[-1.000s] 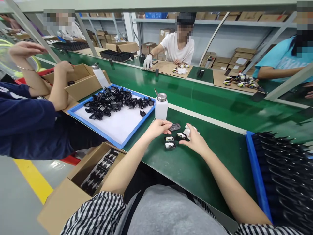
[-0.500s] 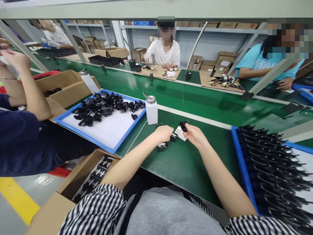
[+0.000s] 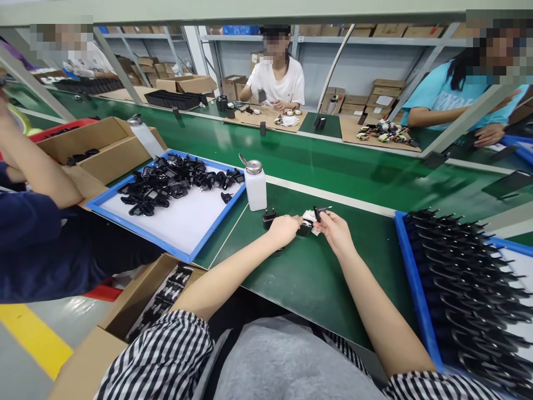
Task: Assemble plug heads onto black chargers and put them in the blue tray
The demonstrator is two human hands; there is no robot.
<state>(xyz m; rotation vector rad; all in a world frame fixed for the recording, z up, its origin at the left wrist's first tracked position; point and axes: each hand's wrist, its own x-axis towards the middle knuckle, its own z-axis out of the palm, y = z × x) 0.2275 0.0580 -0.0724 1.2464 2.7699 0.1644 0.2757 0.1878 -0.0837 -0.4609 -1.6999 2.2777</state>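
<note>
Over the green table (image 3: 333,289), my left hand (image 3: 285,230) is closed, its fingertips on a black piece (image 3: 305,228) with a pale part. Close beside it, my right hand (image 3: 334,230) pinches a black plug (image 3: 317,214) whose pins point right. A white cloth (image 3: 316,230) lies partly hidden between the hands. Another black plug (image 3: 268,219) stands just behind my left hand, and something dark is mostly hidden under my left wrist. The white bottle (image 3: 255,189) with a metal top stands upright behind them.
To the left, a blue-rimmed tray (image 3: 189,256) holds a pile of black plugs. On the right, a blue tray (image 3: 410,278) carries rows of black plugs. An open carton (image 3: 120,311) sits below the table edge. A neighbour's arm (image 3: 45,172) is at far left; people sit across the bench.
My left hand has moved slightly right, closer to my right hand, with the black piece. The plug in my right hand has turned. The plug behind my left hand is now more exposed.
</note>
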